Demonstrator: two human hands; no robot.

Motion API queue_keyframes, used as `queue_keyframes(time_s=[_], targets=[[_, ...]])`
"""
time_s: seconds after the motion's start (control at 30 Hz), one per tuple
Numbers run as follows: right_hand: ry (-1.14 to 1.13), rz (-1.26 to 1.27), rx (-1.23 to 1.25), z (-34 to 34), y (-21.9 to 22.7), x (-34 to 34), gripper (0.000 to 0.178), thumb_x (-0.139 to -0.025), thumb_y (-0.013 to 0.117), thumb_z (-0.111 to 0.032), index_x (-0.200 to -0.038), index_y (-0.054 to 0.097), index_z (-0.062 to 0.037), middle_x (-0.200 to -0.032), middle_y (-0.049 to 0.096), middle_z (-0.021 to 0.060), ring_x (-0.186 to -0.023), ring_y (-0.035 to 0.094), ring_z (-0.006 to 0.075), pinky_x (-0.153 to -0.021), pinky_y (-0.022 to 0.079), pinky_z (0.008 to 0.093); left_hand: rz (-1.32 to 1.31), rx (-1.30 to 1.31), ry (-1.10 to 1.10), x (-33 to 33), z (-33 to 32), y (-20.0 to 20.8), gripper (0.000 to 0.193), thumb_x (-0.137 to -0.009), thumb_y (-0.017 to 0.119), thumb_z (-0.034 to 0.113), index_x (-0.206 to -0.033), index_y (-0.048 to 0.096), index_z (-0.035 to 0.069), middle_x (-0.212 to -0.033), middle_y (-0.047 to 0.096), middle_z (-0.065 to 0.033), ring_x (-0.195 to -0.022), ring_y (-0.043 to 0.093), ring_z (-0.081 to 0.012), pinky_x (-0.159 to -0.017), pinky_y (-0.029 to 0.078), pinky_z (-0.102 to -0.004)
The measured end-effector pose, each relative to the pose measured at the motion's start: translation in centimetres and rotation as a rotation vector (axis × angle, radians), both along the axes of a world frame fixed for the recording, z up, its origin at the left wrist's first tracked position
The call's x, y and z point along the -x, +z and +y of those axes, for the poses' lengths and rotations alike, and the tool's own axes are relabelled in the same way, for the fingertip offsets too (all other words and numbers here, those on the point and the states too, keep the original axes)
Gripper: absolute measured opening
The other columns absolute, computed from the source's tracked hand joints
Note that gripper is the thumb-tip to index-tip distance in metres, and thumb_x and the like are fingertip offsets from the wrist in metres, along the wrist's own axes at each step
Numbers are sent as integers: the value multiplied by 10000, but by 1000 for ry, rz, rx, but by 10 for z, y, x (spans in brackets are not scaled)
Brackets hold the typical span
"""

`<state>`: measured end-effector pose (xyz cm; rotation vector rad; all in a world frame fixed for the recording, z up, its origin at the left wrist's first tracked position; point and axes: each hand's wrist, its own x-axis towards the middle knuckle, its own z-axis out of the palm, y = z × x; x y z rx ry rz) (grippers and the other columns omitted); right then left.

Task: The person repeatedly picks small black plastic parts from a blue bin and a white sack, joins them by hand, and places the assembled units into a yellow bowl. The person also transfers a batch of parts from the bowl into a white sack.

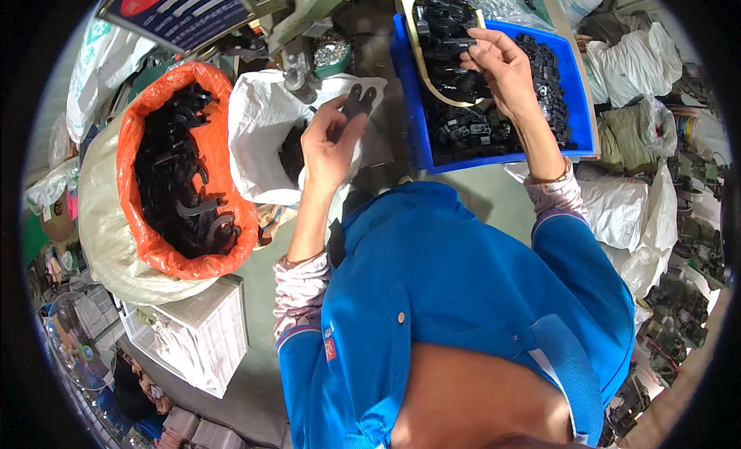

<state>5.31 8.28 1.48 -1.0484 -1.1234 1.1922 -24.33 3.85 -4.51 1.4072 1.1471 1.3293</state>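
My left hand (pixel 328 152) is closed around a flat black plastic part (pixel 359 102) with a forked, rounded end and a hole in it. It is held over a white sack (pixel 251 125) that has dark pieces inside. Over a cream-rimmed tray (pixel 423 67) of black parts, my right hand (pixel 505 69) pinches thumb and fingers together at the tray's right side. Whatever lies between those fingertips blends with the black parts behind, so I cannot make it out. The tray rests on a blue crate (pixel 583 102) full of small black plastic pieces (pixel 471 133).
An orange-lined sack (pixel 239 225) of curved black parts (pixel 181 179) stands at the left, behind a white plastic crate (pixel 224 333). A green bowl (pixel 332 55) of small metal pieces sits at the back. White bags (pixel 633 67) line the right. A fan (pixel 77 333) stands lower left.
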Motion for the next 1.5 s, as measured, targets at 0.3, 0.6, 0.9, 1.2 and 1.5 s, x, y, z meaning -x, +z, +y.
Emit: queue_keyframes(time_s=[0.3,0.6,0.9,1.2,1.5], targets=[[272,140,132,-15,-8,87,265,-946,592,-23,-1206,584,28,-1002,641,71,-887,636,129,-809,524,274,23,130,-100,47,7,14,248,-796,757,35,-726,522,-2,-1178,685,-171,-705,543,-33,-611,450,-213],[347,-218,17,-8,-13,146,285,-920,680,-91,-1188,637,-4,-887,673,46,-755,612,77,-698,517,221,262,-54,-133,94,17,14,358,-757,761,45,-1110,695,49,-763,686,-62,-678,627,-109,-676,517,-270],[356,-278,36,5,-8,172,242,-929,650,-42,-1164,657,17,-880,662,61,-743,632,99,-682,523,237,416,-289,-203,117,43,26,470,-711,771,43,-1173,692,79,-713,646,-78,-606,620,-243,-607,513,-320],[299,-351,-70,23,-15,195,267,-892,670,14,-1158,661,27,-940,645,81,-761,641,113,-677,531,247,567,-410,-218,132,75,35,418,-707,776,74,-1118,706,63,-696,629,-81,-581,598,-266,-547,490,-346],[242,-280,-106,32,-13,196,268,-861,699,-8,-1128,679,0,-897,656,87,-732,656,130,-610,519,266,576,-442,-300,142,93,40,296,-710,778,90,-990,699,35,-790,681,-99,-605,616,-266,-552,500,-339]])
